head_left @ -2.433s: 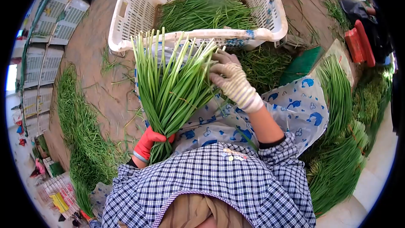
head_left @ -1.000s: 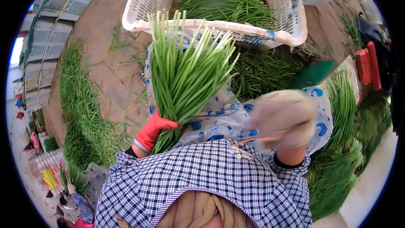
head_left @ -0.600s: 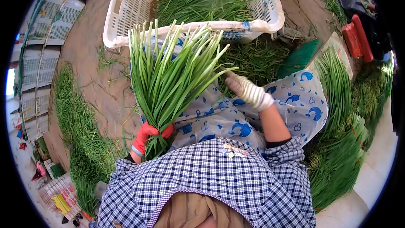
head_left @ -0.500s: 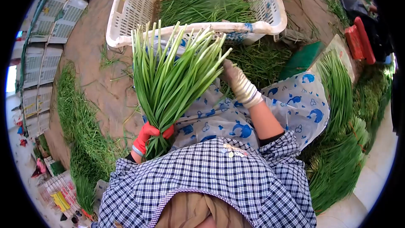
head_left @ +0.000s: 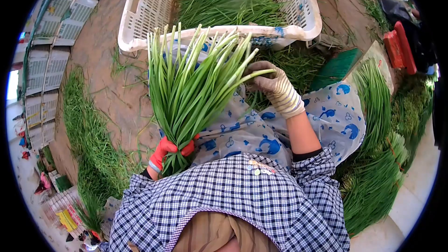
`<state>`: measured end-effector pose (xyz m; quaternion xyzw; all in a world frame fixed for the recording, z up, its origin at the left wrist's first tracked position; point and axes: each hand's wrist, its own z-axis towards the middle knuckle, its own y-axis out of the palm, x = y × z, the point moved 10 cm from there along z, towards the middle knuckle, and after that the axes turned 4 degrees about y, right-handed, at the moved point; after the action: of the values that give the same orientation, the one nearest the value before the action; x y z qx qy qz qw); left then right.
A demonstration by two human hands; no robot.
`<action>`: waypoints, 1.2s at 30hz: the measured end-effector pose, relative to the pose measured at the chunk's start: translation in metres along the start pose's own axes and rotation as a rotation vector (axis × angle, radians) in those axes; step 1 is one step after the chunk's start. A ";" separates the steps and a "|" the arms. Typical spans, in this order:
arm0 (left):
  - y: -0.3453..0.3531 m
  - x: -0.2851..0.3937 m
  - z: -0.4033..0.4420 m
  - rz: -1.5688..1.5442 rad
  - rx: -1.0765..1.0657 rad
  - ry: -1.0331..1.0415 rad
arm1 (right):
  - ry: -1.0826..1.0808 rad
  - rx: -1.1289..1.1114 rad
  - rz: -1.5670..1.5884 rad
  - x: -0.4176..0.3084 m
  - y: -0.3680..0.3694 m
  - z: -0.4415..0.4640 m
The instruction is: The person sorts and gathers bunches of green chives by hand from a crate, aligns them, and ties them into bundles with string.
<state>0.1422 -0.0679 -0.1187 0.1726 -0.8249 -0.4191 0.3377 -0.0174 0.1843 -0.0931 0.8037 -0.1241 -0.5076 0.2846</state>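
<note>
A fanned bunch of garlic chives (head_left: 193,88) stands upright in front of me, pale stem ends up and green leaves down. My left hand (head_left: 172,151), in a red glove, is wrapped round its narrow lower part. At the bunch's right edge, my right hand (head_left: 273,84), in a dirty white striped glove, has its fingers closed on a stalk that leans out from the others. The fingertips are partly hidden. Under the bunch, a clear plastic apron with blue prints (head_left: 268,144) covers my lap.
A white plastic crate (head_left: 182,32) with chives (head_left: 233,4) inside stands just ahead. Cut greens (head_left: 95,135) lie on the floor at left. Bundled chives (head_left: 373,182) are piled at right, near a green board (head_left: 333,70) and a red object (head_left: 399,46). Stacked crates (head_left: 42,70) line the left.
My right hand has turned and come up slightly, its fingers now bent round a stalk on the bunch's right side. My left hand keeps its hold on the bunch.
</note>
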 end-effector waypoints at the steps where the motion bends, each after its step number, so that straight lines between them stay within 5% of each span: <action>1: -0.004 -0.001 -0.001 -0.002 0.001 0.000 | 0.003 0.000 -0.001 0.002 -0.006 0.002; 7: 0.000 0.004 -0.002 -0.055 0.071 -0.015 | -0.117 0.102 -0.098 -0.021 -0.022 0.004; 11: 0.005 0.014 -0.001 0.113 0.079 0.054 | -0.574 0.906 -0.103 -0.104 -0.165 -0.046; 13: -0.002 0.013 -0.003 0.098 0.076 0.057 | -0.470 1.077 -0.655 -0.112 -0.207 -0.058; 15: -0.011 0.007 -0.003 0.066 0.075 0.045 | -0.313 1.061 -1.696 -0.084 -0.157 -0.053; 17: -0.017 0.003 -0.001 0.062 0.081 0.034 | 0.323 0.304 -1.578 -0.005 -0.090 -0.030; 18: -0.016 0.002 -0.001 0.086 0.094 0.021 | 0.336 -0.027 -1.368 0.043 -0.064 -0.029; 20: -0.004 0.006 0.000 0.176 0.125 -0.031 | 0.228 -0.289 -0.902 0.074 -0.011 -0.025; 24: 0.034 0.022 0.001 0.525 0.130 -0.130 | 0.092 -0.149 0.076 0.063 0.023 0.026; 27: 0.046 0.028 -0.006 0.732 0.073 -0.150 | 0.135 0.031 0.342 0.066 0.022 0.048; 29: 0.048 0.057 -0.015 1.125 0.109 -0.104 | 0.071 0.023 0.200 0.055 0.025 0.049; 32: 0.064 0.126 -0.026 1.450 0.387 -0.073 | 0.071 -0.007 0.274 0.045 0.032 0.044; 34: 0.069 0.176 -0.024 1.377 0.595 0.349 | 0.066 -0.037 0.321 0.043 0.033 0.043; 36: 0.112 0.201 -0.002 1.561 0.470 0.656 | 0.067 -0.064 0.334 0.042 0.035 0.043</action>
<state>0.0000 -0.1172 0.0554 -0.2638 -0.6339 0.1830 0.7037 -0.0332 0.1212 -0.1180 0.7788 -0.2301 -0.4299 0.3946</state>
